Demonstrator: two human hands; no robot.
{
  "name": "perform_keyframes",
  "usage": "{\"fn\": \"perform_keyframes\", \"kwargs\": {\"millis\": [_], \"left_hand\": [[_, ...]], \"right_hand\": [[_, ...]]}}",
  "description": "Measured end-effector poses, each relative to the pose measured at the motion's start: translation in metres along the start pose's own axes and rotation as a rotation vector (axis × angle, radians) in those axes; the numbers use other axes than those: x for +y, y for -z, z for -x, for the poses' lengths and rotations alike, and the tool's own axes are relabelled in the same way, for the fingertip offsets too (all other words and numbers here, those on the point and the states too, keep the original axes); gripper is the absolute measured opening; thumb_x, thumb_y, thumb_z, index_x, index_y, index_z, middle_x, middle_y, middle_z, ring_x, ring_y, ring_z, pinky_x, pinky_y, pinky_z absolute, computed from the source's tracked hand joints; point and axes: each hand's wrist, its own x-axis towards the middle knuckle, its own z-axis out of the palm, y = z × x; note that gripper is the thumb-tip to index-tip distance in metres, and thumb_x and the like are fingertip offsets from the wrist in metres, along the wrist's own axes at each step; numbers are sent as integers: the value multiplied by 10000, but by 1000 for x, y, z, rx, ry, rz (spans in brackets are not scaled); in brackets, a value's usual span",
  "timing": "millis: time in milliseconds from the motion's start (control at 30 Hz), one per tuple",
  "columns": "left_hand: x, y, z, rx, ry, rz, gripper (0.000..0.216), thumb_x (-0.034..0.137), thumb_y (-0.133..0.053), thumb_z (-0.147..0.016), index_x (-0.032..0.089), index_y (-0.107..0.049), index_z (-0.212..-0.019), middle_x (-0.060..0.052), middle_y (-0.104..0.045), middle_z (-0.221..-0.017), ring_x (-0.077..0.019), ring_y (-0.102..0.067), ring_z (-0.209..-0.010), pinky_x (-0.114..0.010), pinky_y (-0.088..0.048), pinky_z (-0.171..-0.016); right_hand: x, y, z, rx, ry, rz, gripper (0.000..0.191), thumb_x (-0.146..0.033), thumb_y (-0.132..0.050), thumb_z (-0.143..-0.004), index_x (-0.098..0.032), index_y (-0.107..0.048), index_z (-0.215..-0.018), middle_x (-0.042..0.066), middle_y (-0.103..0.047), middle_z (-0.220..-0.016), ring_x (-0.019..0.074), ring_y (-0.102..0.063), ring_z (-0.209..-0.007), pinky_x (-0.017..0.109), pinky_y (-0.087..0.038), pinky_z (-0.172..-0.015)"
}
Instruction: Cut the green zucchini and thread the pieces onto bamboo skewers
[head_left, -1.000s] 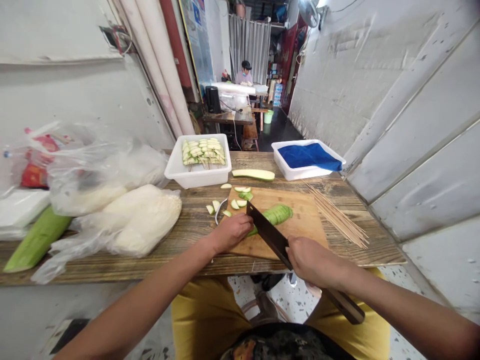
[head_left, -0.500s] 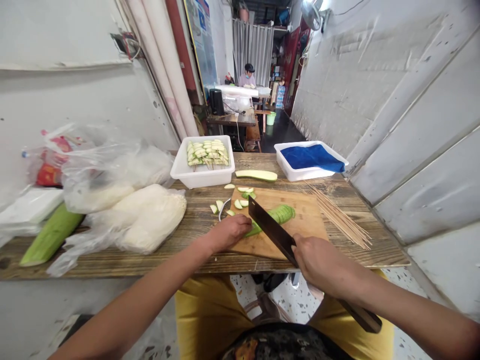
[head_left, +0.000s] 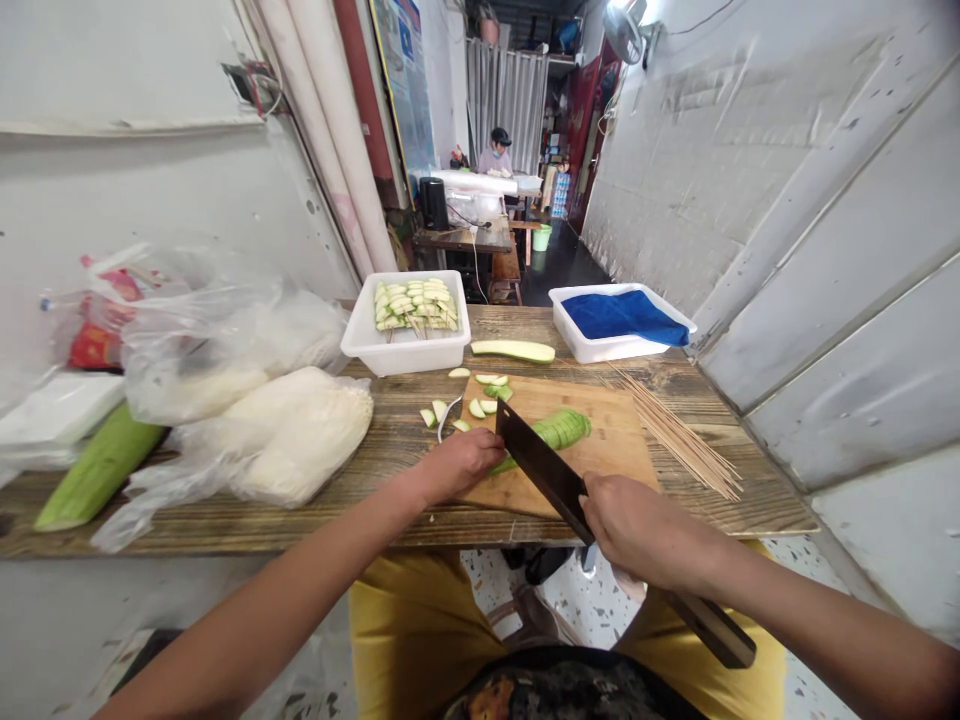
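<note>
Nearest, the cleaver (head_left: 541,463) is gripped by the right hand (head_left: 628,522), its fingers wrapped tight. By the left hand's (head_left: 466,462) bunched fingers, the partly sliced green squash (head_left: 564,428) is held at its left end on the cutting board (head_left: 619,455). Bamboo skewers (head_left: 691,440) are laid at right; farther, at left, skewered slices (head_left: 417,303) are piled in a white tub (head_left: 411,357).

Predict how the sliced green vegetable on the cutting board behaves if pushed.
The sliced green vegetable would probably fan apart rather than move as one, since cuts run across it. Its thin slices may bend easily. The left hand at its left end likely limits sliding.
</note>
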Motion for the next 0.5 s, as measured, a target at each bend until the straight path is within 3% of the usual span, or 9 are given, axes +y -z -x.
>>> {"fn": "perform_keyframes", "kwargs": {"millis": [100, 300, 500], "left_hand": [[-1, 0, 1, -7, -5, -59, 268, 201, -367, -891, 126, -623, -916, -116, -632, -951, -185, -571, -895, -292, -475, -769], [0, 1, 6, 3, 14, -38, 275, 217, -354, -897, 127, -613, -920, -127, -621, -984, -177, -561, -935, -291, -463, -799], [1, 5, 8, -71, 48, 0, 276, 229, -363, -889, 146, -617, -960, -108, -622, -975, -185, -560, -931, -304, -447, -819]], "right_hand": [[1, -5, -6, -49, -4, -21, 228, -120, -378, -853, -76, -599, -823, 143, -684, -735, 201, -653, -648, 240, -379, -541], [8, -18, -11, 24, -10, -49, 239, -147, -366, -863, -84, -594, -832, 147, -687, -749, 222, -660, -685, 252, -388, -555], [2, -12, -2, 39, -15, -33, 207, -147, -378, -860, -99, -579, -870, 135, -685, -749, 220, -655, -656, 257, -378, -538]]}}
